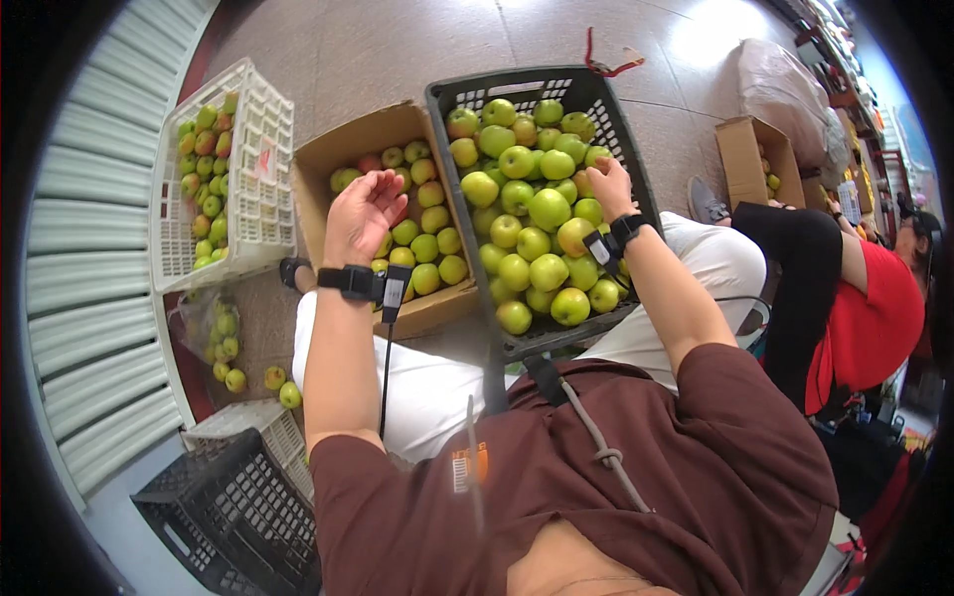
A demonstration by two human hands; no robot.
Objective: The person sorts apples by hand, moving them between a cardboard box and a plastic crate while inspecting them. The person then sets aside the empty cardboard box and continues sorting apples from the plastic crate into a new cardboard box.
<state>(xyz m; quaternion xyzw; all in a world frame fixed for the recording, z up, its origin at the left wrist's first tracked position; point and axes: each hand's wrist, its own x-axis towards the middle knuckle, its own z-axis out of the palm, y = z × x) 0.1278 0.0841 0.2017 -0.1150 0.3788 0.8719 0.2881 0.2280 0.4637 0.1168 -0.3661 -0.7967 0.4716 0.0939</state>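
My left hand point(367, 217) hovers over a cardboard box point(318, 162) that holds several green apples, some with a red blush point(424, 248). Its fingers are apart and slightly bent, and the palm faces right with nothing in it. To the right stands a dark plastic crate point(497, 89), heaped with more green apples point(550, 210). At that crate's right side my right hand point(609, 186) is closed, its fingers curled down among the fruit. A green apple point(597, 156) lies just beyond the knuckles; whatever the fingers hold is hidden.
A white crate of apples point(281, 124) stands at far left. Loose apples point(236, 379) and a plastic bag of apples point(223, 323) lie below it, near an empty black crate point(238, 517). Red-handled pruners point(606, 68) lie beyond the dark crate. A person in red point(874, 308) sits at right.
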